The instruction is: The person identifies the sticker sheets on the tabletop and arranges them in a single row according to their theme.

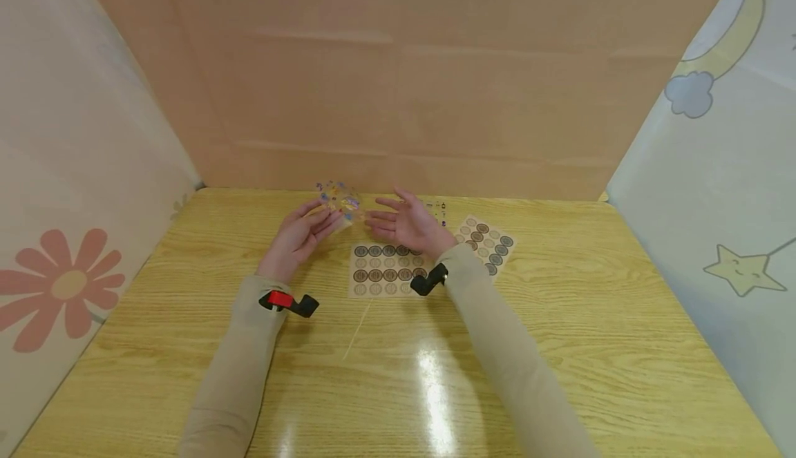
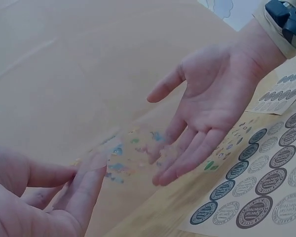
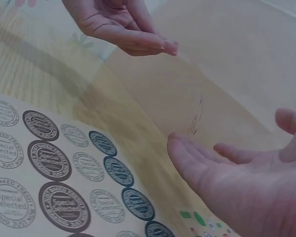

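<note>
Transparent sticker sheet (image 1: pixel 349 202): pinched at left, faced by the right palm

Location: the sheet is held up near the far edge of the table (image 1: pixel 591 320), in front of the tan backdrop (image 1: pixel 398 99). It extends forward and to the right from the fingers of the left hand (image 1: pixel 296 238), towards the right hand (image 1: pixel 413 224). The left hand is the nearer, being in contact. The right wrist view shows the sheet almost edge-on, close to the right fingertips; whether these touch it cannot be told. Its clear margins merge with the background, so the long axis cannot be fixed.

Left fingers: thumb and fingers pinch the sheet at its near left margin.

Right fingers: extended and slightly fanned, thumb set apart, palm turned towards the sheet; nothing is gripped.

Count:
- Sheet in hand: one, with small multicoloured motifs.
- Second transparent sticker sheet (image 1: pixel 443 222): one, on the table beyond the right hand, partly covered by it in the head view.
- Sheets of round labels: two. The front label sheet (image 1: pixel 388 269) shows four rows, alternately dark and pale, legibly marked "Special Selected" in the wrist views; the right wrist hides part. The rear label sheet (image 1: pixel 488 244) lies to its right, set at an angle.
- Thin pale line (image 1: pixel 357 330): one, near the front label sheet; strip or mark, not determinable.
</note>
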{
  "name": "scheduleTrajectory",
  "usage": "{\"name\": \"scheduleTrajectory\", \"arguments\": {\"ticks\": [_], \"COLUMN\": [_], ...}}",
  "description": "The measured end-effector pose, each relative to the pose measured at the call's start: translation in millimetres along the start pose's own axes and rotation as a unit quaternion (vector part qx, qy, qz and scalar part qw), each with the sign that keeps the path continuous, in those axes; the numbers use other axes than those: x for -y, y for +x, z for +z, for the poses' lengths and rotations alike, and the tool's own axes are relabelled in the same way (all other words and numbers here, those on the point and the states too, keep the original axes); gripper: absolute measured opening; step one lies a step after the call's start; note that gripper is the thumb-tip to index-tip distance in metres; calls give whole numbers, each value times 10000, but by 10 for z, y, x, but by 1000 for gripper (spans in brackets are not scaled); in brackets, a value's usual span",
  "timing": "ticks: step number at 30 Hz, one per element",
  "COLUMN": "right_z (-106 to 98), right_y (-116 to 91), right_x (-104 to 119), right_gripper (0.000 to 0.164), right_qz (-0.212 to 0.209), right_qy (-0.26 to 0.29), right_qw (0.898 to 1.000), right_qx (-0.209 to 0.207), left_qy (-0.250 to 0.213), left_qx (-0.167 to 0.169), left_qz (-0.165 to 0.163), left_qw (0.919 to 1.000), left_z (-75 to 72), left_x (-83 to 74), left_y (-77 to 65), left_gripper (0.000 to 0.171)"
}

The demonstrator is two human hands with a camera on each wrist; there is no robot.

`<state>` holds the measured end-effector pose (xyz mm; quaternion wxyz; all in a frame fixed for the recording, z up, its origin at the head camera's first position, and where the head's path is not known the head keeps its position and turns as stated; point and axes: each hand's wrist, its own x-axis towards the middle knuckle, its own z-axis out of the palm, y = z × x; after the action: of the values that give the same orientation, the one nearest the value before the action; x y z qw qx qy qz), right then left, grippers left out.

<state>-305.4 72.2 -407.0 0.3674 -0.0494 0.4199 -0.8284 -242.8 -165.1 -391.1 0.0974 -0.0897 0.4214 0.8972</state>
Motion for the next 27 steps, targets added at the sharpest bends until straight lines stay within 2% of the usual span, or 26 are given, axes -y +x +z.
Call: {"name": "scheduleTrajectory", "arguments": {"ticks": [4, 8, 13, 18, 24, 27], "right_z": [-3, 3, 8, 2, 41, 84], "right_y": [-65, -130, -226, -353, -465, -513], "right_x": [73, 132, 153, 140, 149, 162], "right_gripper": [61, 50, 51, 50, 45, 42], "right_qz": [-79, -109, -104, -212, -254, -269], "right_qy": [-226, -495, -1035, -1536, -1752, -1944], "right_qw": [9993, 9977, 9927, 9849, 9807, 9767], "right_qx": [-283, -445, -604, -773, -829, -873], "left_qy": [302, 920, 1547, 1714, 1738, 1901], "left_qx": [65, -1, 29, 338, 507, 612], "left_qz": [31, 145, 156, 100, 22, 71], "left_qw": [9995, 9957, 9878, 9846, 9835, 9798], "left_z": [-3, -12, -9, -11, -17, -11], "left_x": [-23, -27, -4, 12, 23, 19], "left_y": [-38, -77, -139, -203, -270, -302], "left_gripper": [50, 49, 47, 46, 42, 42]}}
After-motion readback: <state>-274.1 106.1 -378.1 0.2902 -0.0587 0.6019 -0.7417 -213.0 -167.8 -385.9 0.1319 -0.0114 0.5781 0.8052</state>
